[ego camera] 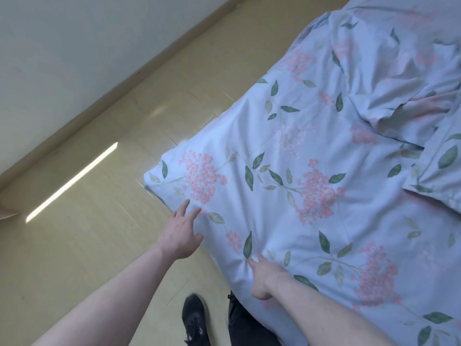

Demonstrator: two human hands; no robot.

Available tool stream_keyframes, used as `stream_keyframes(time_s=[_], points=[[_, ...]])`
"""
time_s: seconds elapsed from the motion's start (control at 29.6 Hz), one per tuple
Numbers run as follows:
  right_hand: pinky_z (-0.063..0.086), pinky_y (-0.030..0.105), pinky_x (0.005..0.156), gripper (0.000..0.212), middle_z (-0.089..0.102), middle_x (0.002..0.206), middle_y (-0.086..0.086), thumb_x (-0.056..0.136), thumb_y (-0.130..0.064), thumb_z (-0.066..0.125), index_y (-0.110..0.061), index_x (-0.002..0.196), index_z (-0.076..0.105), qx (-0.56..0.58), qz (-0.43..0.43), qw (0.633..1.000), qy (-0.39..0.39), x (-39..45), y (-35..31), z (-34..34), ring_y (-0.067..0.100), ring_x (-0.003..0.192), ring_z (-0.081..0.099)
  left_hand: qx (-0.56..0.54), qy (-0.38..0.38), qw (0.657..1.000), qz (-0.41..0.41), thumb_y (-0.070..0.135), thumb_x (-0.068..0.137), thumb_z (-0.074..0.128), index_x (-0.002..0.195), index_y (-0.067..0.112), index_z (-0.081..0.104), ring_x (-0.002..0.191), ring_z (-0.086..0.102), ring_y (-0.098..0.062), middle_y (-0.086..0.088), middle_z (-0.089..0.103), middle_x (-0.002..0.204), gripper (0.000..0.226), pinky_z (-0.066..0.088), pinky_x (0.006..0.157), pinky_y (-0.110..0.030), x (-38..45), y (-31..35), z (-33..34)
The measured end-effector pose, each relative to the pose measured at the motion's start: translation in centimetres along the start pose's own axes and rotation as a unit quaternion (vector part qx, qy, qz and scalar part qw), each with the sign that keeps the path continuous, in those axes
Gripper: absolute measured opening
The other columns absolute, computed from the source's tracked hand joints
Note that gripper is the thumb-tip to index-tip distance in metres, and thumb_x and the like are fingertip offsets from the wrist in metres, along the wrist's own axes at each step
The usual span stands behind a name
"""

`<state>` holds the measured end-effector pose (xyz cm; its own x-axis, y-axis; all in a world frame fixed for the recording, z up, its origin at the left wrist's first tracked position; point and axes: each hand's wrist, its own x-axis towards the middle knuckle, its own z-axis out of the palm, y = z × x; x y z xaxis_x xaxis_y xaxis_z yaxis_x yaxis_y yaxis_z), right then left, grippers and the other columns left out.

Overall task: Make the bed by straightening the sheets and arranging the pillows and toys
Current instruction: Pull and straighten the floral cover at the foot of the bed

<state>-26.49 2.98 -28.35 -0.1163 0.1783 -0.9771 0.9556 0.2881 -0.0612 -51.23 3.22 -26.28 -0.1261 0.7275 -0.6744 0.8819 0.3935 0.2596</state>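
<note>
- I saw the floral sheet (311, 151) lying fairly flat over the bed's near corner, though bunched into folds toward its far right edge.
- My left hand (180, 236) was loose, its straight fingers touching the sheet's edge.
- My right hand (264, 278) pinched a fold of sheet at the near edge.
- I judged the straightening partly done; no pillows or toys were visible.
</note>
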Motion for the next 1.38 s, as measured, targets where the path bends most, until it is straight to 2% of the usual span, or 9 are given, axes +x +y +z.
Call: stream_keyframes(time_s=[0.07, 0.17, 0.34, 0.54, 0.84, 0.98, 1.15, 1.28, 1.38], points=[[0.050, 0.036, 0.091, 0.061, 0.057, 0.135, 0.004, 0.081, -0.017, 0.047, -0.019, 0.142, 0.049, 0.002, -0.022, 1.000, -0.016, 0.0, -0.1, -2.2, 0.025, 0.115, 0.059, 0.022, 0.002, 1.000, 0.007, 0.033, 0.092, 0.055, 0.159, 0.031, 0.020, 0.150, 0.020, -0.033, -0.002, -0.005, 0.169, 0.076, 0.031, 0.118, -0.041, 1.6, -0.1, -1.1], [0.054, 0.033, 0.093, 0.044, 0.069, 0.118, -0.007, 0.079, -0.024, 0.048, -0.028, 0.117, 0.070, 0.102, -0.051, 0.992, 0.048, 0.4, 0.1, -4.9, 0.023, 0.109, 0.065, 0.038, -0.005, 0.999, 0.009, 0.039, 0.094, 0.055, 0.158, 0.032, 0.019, 0.151, 0.016, -0.039, -0.004, -0.007, 0.168, 0.074, 0.026, 0.120, -0.045, 4.4, -0.1, -2.4], [0.047, 0.034, 0.097, 0.051, 0.049, 0.138, -0.009, 0.091, -0.029, 0.049, -0.031, 0.141, 0.047, 0.262, -0.045, 0.933, 0.244, 0.7, 1.5, -7.0, 0.018, 0.126, 0.052, -0.002, -0.020, 1.000, -0.011, 0.036, 0.091, 0.058, 0.153, 0.034, 0.026, 0.141, 0.030, -0.039, 0.003, 0.005, 0.166, 0.070, 0.038, 0.111, -0.045, 7.7, -0.8, -3.9], [0.046, 0.035, 0.099, 0.054, 0.040, 0.138, -0.008, 0.091, -0.039, 0.056, -0.031, 0.143, 0.041, 0.290, -0.038, 0.927, 0.234, 1.9, -0.4, -5.7, 0.017, 0.126, 0.051, -0.144, 0.070, 0.982, -0.104, 0.026, 0.087, 0.058, 0.146, 0.020, 0.041, 0.127, 0.048, -0.033, -0.005, 0.032, 0.151, 0.062, 0.051, 0.098, -0.046, 11.4, -5.4, -6.7], [0.045, 0.030, 0.088, 0.057, 0.032, 0.137, -0.015, 0.092, -0.037, 0.056, -0.036, 0.146, 0.038, 0.282, -0.074, 0.924, 0.249, 4.2, -9.0, -9.2, 0.013, 0.121, 0.051, -0.250, -0.029, 0.949, -0.189, 0.017, 0.094, 0.051, 0.159, 0.016, 0.020, 0.131, 0.050, -0.033, -0.007, 0.045, 0.152, 0.071, 0.043, 0.102, -0.036, 16.6, -13.8, -9.0], [0.044, 0.028, 0.092, 0.056, 0.035, 0.136, -0.010, 0.088, -0.035, 0.063, -0.031, 0.140, 0.041, 0.275, -0.071, 0.925, 0.254, 5.3, -11.9, -10.0, 0.016, 0.123, 0.047, -0.165, -0.030, 0.974, -0.154, 0.033, 0.092, 0.064, 0.112, 0.014, 0.059, 0.091, 0.060, -0.025, -0.006, 0.066, 0.110, 0.028, 0.049, 0.077, -0.033, 16.6, -17.3, -10.1], [0.044, 0.031, 0.095, 0.053, 0.036, 0.134, -0.007, 0.090, -0.037, 0.065, -0.030, 0.137, 0.042, 0.257, -0.055, 0.924, 0.279, 5.8, -13.2, -10.0, 0.018, 0.124, 0.044, -0.129, 0.001, 0.987, -0.099, 0.043, 0.095, 0.062, 0.088, 0.018, 0.065, 0.073, 0.057, -0.021, -0.002, 0.065, 0.086, 0.027, 0.043, 0.061, -0.030, 16.4, -21.8, -12.7], [0.045, 0.036, 0.100, 0.051, 0.031, 0.131, -0.014, 0.091, -0.038, 0.062, -0.038, 0.136, 0.039, 0.234, -0.065, 0.930, 0.274, 5.7, -14.1, -9.4, 0.015, 0.124, 0.041, -0.060, 0.064, 0.986, -0.141, 0.041, 0.097, 0.056, 0.088, 0.017, 0.059, 0.083, 0.061, -0.029, -0.005, 0.065, 0.090, 0.026, 0.049, 0.068, -0.036, 16.3, -22.3, -10.8], [0.047, 0.037, 0.099, 0.050, 0.030, 0.125, -0.018, 0.089, -0.034, 0.059, -0.041, 0.134, 0.040, 0.235, -0.075, 0.931, 0.270, 5.4, -14.0, -9.3, 0.012, 0.122, 0.040, -0.084, 0.166, 0.971, -0.152, 0.033, 0.097, 0.053, 0.105, 0.013, 0.060, 0.101, 0.058, -0.035, -0.012, 0.060, 0.115, 0.022, 0.048, 0.083, -0.041, 15.6, -19.8, -8.5]])
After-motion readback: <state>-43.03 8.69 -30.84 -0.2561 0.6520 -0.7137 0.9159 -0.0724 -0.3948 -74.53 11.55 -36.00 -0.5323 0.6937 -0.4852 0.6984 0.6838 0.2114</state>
